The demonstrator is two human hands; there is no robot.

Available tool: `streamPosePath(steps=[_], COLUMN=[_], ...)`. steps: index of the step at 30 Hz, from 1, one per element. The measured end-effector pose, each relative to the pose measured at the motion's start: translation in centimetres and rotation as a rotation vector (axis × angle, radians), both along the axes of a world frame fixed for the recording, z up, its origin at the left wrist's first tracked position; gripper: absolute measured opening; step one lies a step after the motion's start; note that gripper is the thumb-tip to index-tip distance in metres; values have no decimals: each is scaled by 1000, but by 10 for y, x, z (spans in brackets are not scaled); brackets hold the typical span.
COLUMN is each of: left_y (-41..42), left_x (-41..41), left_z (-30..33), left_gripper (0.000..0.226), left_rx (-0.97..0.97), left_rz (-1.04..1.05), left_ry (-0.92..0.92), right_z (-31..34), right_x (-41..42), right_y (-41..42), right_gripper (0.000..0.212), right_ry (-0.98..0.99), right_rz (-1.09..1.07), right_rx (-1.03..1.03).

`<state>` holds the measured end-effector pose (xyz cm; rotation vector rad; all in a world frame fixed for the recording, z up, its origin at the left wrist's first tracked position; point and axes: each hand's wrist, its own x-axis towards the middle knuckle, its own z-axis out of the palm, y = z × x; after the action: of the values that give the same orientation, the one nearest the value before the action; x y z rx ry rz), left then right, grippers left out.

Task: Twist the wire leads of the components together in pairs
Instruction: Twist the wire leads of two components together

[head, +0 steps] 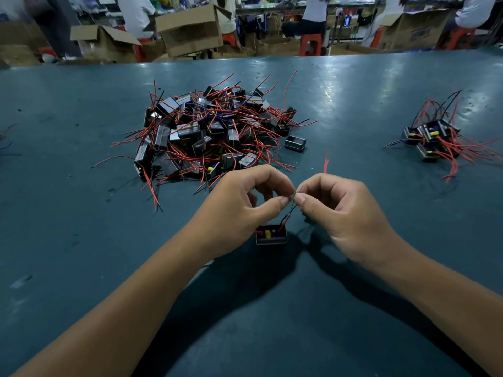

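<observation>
Right now both hands meet over the near middle of the table. The left hand has thumb and forefinger curled in a pinch on the thin leads, and the right hand pinches the same leads from the other side, its thumb tip almost touching the left one. The other fingers of each hand are curled in loosely. A red and a dark wire run down from the pinch to a small black component just below and between the hands; whether it sits on the table or hangs a little above it, I cannot tell. A yellow part shows in its open top. Two more red wire ends stick up behind the right hand.

Farther back, left of centre, lies a big pile of like components, red wires poking out all round, with one lone box just beside its right edge. Well off to the right sits a small cluster of components with bunched wires. Beyond the table are cardboard boxes, red stools and seated people, all blurred.
</observation>
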<state>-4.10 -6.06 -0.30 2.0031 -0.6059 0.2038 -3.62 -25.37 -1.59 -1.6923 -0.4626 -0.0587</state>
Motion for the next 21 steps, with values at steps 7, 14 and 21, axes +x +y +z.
streamPosePath(steps=[7,14,21], left_y=[6,12,16], left_x=[1,2,1], left_z=[10,14,14], left_gripper=[17,19,23], left_rx=[168,292,392], left_rz=[-119,-150,-176], left_ry=[-327,-519,-573], right_z=[12,15,14], right_x=[2,3,2], right_y=[-12,-18,-17], right_gripper=[7,2,9], right_ry=[48,95,143], right_rz=[254,439,477], right_rx=[-28,-70,-114])
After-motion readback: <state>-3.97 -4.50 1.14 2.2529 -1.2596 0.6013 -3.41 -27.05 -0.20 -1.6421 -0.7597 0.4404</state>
